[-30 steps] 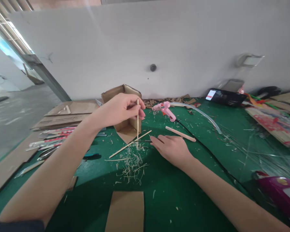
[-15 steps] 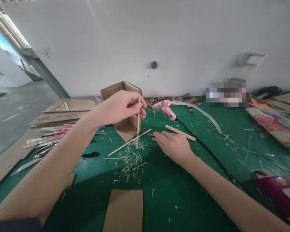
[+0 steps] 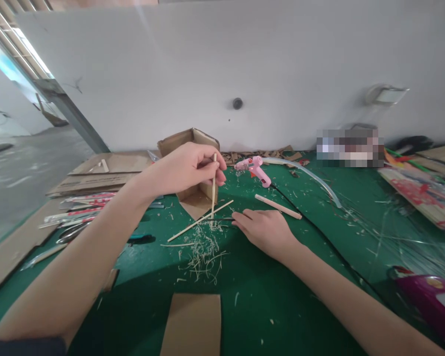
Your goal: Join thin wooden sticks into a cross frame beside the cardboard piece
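One stick stands upright, pinched by the left hand toward the desk's far edge. The right hand pinches a tool crossing it low.

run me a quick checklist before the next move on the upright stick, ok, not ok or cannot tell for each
- Upright stick pinched in the left hand: ok
- Thin dark tool held in the right hand: ok
- Left fingers away from the tool: ok, they grip near the stick's top and the tool is near its lower end
- Area around the stick's foot free of shavings: not ok, curls lie there
- Tool's edge in good shape: cannot tell, too small to see
- Pink glue gun apart from both hands: ok
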Motion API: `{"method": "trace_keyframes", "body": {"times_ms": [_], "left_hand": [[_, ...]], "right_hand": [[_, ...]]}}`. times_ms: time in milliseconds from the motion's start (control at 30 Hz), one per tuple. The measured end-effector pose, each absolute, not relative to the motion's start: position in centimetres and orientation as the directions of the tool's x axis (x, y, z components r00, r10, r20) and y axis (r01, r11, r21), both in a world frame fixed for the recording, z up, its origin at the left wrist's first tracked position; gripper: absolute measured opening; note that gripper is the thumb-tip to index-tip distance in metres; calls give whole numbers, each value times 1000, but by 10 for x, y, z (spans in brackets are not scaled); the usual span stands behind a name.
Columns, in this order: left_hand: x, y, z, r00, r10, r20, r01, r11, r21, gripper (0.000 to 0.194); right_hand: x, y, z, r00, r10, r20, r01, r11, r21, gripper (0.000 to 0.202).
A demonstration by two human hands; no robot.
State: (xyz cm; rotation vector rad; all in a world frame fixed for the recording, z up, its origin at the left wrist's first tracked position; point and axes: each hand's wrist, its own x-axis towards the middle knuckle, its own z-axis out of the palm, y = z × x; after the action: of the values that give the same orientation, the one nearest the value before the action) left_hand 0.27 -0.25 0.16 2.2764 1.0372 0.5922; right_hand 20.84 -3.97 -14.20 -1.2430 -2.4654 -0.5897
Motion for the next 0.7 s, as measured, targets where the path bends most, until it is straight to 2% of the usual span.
{"method": "trace_keyframes", "body": {"times_ms": [67,133,267,333,567,700], "left_hand": [[3,-2,2,611,775,161,529,-551,646,18],[3,-3,2,614,772,165,528,-557,641,18],[2,-2,2,606,778,163,532,-550,645,18],[2,-2,1,611,775,165,525,-552,648,18],[-1,2,1,617,764,189,526,-580,622,17],[-3,2,2,625,753,205,520,-597,611,17]], "right_hand": [[209,-39,-140,-497,692,524,862,462,207,30],[210,-39,-139,-478,699,532,874,441,205,30],[209,-39,-139,-602,719,348,797,571,199,32],[208,-39,-139,-602,734,316,797,578,177,33],[210,-40,-137,-629,672,392,759,639,122,29],[217,-44,-121,-630,606,485,722,687,80,31]]}}
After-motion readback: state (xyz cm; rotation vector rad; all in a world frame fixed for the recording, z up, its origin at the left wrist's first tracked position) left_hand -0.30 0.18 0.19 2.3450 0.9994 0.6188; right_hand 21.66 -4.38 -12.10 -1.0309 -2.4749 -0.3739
